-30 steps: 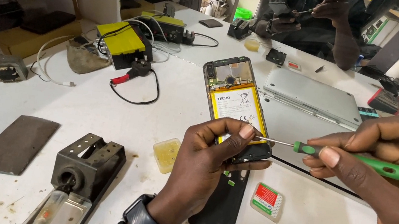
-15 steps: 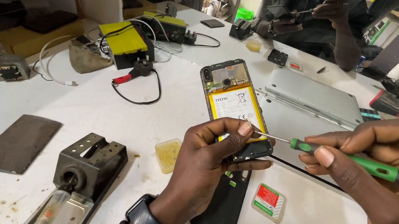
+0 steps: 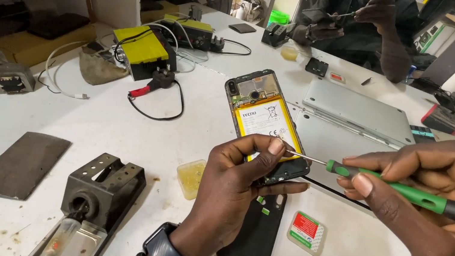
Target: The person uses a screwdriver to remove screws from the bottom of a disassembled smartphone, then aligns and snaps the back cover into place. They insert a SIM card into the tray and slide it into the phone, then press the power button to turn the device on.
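Observation:
An opened smartphone (image 3: 260, 112) with a yellow battery showing is lifted off the white table, gripped at its lower end by my left hand (image 3: 230, 186), thumb on top. A dark watch and bead bracelet sit on that wrist. My right hand (image 3: 438, 222) holds a green-handled screwdriver (image 3: 394, 188), its thin metal tip touching the phone's lower part near my left thumb. The black back cover (image 3: 255, 239) lies flat on the table under my left hand.
Soldering iron stand (image 3: 102, 187), dark flat slab (image 3: 21, 162), small yellowish flux tub (image 3: 190, 177), red-and-green packet (image 3: 306, 232), silver laptop (image 3: 358, 112), yellow-topped box (image 3: 142, 50) with cables, and a mirror at the back reflecting a seated person (image 3: 373, 17).
The phone and both hands have shifted slightly; the screwdriver tip stays at the phone's lower end. Otherwise nothing has visibly changed.

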